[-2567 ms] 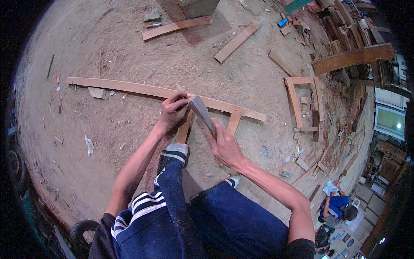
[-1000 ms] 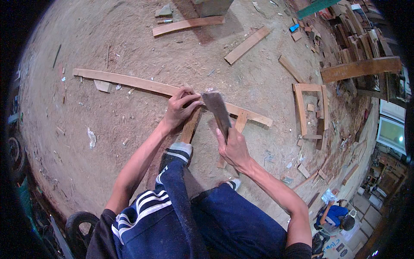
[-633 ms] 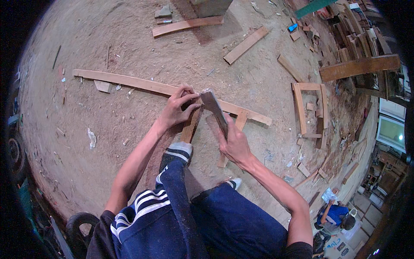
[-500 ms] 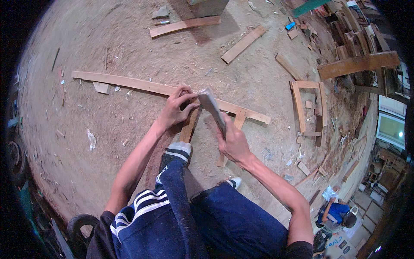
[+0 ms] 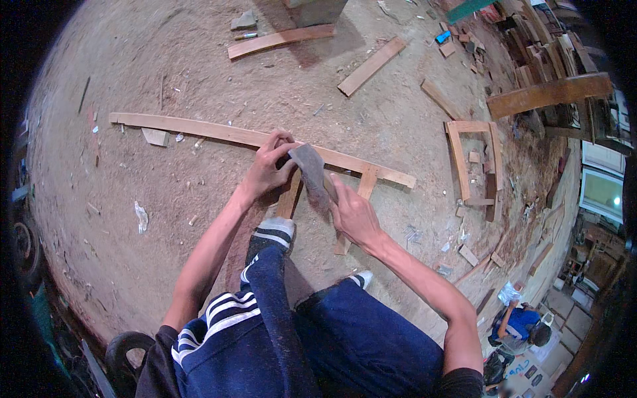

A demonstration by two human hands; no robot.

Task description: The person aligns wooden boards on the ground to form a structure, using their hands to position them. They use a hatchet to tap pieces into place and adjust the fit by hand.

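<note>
I log moderate, fairly even light over the brown dirt floor (image 5: 199, 86), soft shadows around the grey squared block (image 5: 315, 12), and a small white glare spot on the pale green glass panel (image 5: 597, 189). On my feed, fisheye distortion bows the long pale wooden plank (image 5: 199, 127); black vignetting fills the corners, and the left margin is dim, detail poorly resolved.
</note>
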